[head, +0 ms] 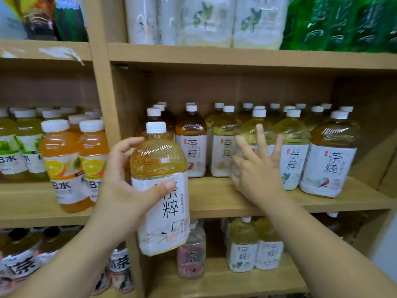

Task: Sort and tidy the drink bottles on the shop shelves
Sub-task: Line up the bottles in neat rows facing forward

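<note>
The left hand [120, 190] holds a tea bottle [159, 160] upright before the middle shelf [214, 201], left of the right hand [257, 171], which is before the bottle row [328, 164] standing on that shelf. Juice bottles [64, 168] stand left of the divider [105, 93].

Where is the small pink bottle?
Head view, low centre: the pink bottle stands on the bottom shelf, below the tea bottle in the left hand, left of two yellow bottles.

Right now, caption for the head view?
Left hand grips a tea bottle; right hand spread before the shelved row.
</note>
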Available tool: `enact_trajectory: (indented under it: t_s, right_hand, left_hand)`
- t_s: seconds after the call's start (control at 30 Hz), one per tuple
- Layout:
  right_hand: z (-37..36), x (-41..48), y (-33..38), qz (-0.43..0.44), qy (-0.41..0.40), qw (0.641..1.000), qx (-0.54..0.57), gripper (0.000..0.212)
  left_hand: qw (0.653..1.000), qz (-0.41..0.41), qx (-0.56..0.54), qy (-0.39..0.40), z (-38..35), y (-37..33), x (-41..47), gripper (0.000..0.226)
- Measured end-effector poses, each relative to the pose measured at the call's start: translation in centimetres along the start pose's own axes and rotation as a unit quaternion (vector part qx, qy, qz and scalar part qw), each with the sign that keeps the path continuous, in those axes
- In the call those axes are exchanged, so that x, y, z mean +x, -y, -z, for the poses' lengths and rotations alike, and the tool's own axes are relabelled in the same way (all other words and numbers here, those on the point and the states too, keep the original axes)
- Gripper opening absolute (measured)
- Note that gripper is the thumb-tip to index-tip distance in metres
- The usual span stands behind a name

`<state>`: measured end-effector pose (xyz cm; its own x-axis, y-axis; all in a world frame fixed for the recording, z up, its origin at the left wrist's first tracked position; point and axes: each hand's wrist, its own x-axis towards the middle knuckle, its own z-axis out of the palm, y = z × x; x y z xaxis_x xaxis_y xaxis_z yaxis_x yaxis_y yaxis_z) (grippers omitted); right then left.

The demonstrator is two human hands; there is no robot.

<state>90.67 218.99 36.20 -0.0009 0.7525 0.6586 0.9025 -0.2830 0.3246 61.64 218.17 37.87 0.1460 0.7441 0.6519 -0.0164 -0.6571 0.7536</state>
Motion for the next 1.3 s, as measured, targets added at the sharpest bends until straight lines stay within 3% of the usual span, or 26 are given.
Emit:
enact_trajectory:
  t_s: [0.17,0.67,0.77,0.83,0.93,1.0,1.07,1.17,1.23,1.3]
  right_hand:
    - [-0.8,-0.3,-2.3,0.059,-0.003,0.997,-0.04,0.052]
    - [-3.7,-1.2,-5.7,0.091,-0.102,0.989,0.054,0.043]
    - [-4.1,-1.7,-7.0,0.12,-0.134,0.979,0.1,0.056]
    - [-4.3,-2.5,-7.9,0.129,-0.158,0.968,0.148,0.056]
    - [-4.4,-4.2,-9.8,0.065,-0.194,0.96,0.193,0.054]
    - [-4.3,-5.3,-12.0,-0.059,-0.219,0.953,0.203,0.059]
    - [-3.9,-6.1,-14.7,-0.226,-0.216,0.918,0.246,0.076]
    - [-3.6,-6.8,-17.8,-0.405,-0.155,0.815,0.385,0.116]
    - [-4.0,-6.7,-18.8,-0.411,-0.141,0.758,0.486,0.122]
    - [-4.9,-6.7,-19.2,-0.392,-0.127,0.712,0.568,0.108]
  left_hand:
    - [1.0,-0.009,-0.002,0.001,-6.2,0.2,1.6,0.082]
    - [0.998,0.007,0.029,0.055,-15.2,5.6,8.3,0.084]
    - [0.995,0.011,0.068,0.072,-15.5,6.3,8.5,0.082]
    - [0.988,-0.013,0.149,0.048,-15.4,6.6,8.6,0.081]
    - [0.961,-0.021,0.273,0.022,-15.3,6.5,8.2,0.095]
    - [0.956,-0.013,0.29,0.039,-15.3,6.7,7.5,0.103]
    - [0.956,-0.004,0.288,0.05,-15.3,7.2,6.4,0.102]
    - [0.96,-0.001,0.278,0.04,-15.4,7.5,5.7,0.087]
    - [0.962,-0.001,0.272,0.035,-15.6,7.1,5.6,0.077]
    - [0.963,0.001,0.267,0.039,-15.6,6.9,5.5,0.078]
